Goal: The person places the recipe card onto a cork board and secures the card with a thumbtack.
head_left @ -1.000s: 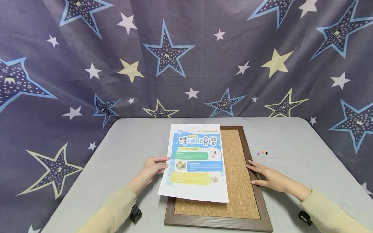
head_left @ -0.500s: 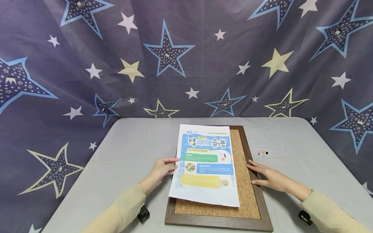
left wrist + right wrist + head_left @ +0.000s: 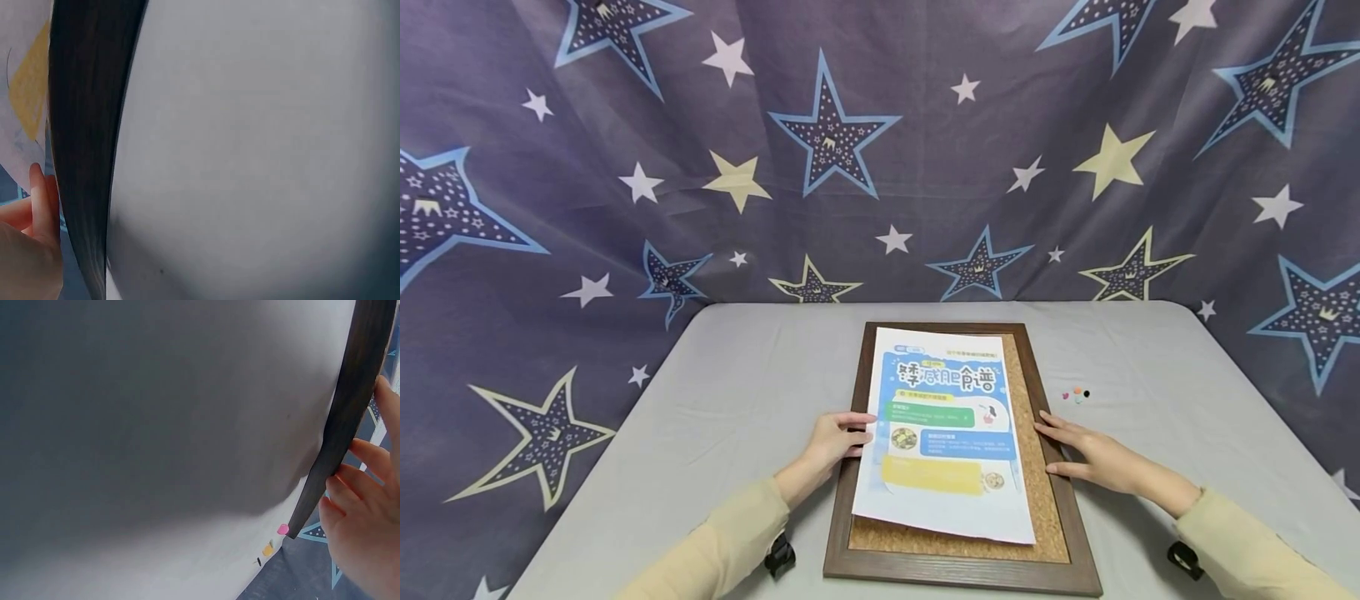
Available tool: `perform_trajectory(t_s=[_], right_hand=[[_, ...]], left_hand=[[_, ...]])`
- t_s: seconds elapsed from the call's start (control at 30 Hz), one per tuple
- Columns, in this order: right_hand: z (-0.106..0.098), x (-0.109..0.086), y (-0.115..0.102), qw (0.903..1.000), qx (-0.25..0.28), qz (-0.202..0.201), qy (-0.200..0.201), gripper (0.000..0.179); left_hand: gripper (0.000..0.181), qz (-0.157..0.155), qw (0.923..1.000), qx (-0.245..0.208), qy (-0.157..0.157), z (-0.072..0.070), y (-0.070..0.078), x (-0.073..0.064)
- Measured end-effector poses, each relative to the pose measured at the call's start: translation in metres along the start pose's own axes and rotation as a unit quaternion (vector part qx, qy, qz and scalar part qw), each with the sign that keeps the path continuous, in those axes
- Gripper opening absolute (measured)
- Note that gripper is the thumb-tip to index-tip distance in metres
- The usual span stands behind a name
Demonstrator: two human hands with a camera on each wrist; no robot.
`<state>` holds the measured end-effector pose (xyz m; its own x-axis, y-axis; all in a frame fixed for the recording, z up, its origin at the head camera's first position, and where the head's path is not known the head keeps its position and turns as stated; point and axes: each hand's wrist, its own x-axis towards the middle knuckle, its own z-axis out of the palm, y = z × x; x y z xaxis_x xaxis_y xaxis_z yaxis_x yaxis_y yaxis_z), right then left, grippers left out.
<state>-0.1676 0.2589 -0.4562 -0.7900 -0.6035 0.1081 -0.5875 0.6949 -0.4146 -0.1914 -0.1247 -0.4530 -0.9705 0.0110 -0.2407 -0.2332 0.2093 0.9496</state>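
Note:
A printed poster (image 3: 951, 442), white with blue, green and yellow blocks, lies slightly turned over a cork board (image 3: 1045, 500) with a dark wooden frame (image 3: 962, 571). Its lower edge is a little raised, casting a shadow on the cork. My left hand (image 3: 831, 446) pinches the poster's left edge between thumb and fingers, over the left frame strip. In the left wrist view that hand (image 3: 31, 244) is partly cut off. My right hand (image 3: 1097, 458) rests its extended fingers on the frame's right strip; the right wrist view shows the fingertips (image 3: 359, 447) along this strip.
Several small coloured push pins (image 3: 1077, 395) lie right of the frame, beyond my right hand. A light grey cloth covers the table (image 3: 737, 375). A dark curtain with stars (image 3: 925, 150) hangs behind and at both sides.
My left hand has carried the poster to the right and slightly toward me, so it now lies inside the frame's left strip and lower over the cork. The right hand has stayed in place.

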Motion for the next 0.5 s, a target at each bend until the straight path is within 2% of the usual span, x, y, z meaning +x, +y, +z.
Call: perform_trajectory(t_s=[0.5], right_hand=[[-0.0008,0.0002,-0.0019,1.0,0.002,-0.005,-0.003,0.061]], left_hand=[[0.027,0.005,0.9998,0.012,-0.018,0.0082,-0.0037,-0.0013]])
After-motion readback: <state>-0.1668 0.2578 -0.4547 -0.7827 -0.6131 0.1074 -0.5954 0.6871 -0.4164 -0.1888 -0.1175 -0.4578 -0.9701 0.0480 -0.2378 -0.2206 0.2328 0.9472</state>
